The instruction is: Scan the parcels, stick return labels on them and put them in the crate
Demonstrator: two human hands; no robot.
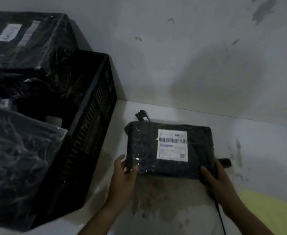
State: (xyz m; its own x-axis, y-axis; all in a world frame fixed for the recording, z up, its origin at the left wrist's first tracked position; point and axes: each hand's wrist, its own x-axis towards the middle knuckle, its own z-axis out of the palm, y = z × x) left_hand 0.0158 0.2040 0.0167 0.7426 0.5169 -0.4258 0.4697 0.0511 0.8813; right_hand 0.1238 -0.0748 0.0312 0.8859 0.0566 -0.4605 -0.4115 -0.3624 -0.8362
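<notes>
A black plastic-wrapped parcel (169, 148) with a white barcode label (172, 145) lies flat on the white table (173, 209). My left hand (125, 173) grips its near left corner, thumb on top. My right hand (215, 180) grips the near right corner. A black crate (92, 119) stands to the left, holding several black wrapped parcels; the top one (24, 41) carries white labels. A dark handle-like object (225, 162), perhaps the scanner, pokes out from behind the parcel's right end, and a black cable (219, 212) runs under my right wrist.
A stained white wall (190, 56) rises right behind the table. A small black object (141, 115) lies behind the parcel's far left corner. A yellow sheet (268, 211) lies at the table's near right.
</notes>
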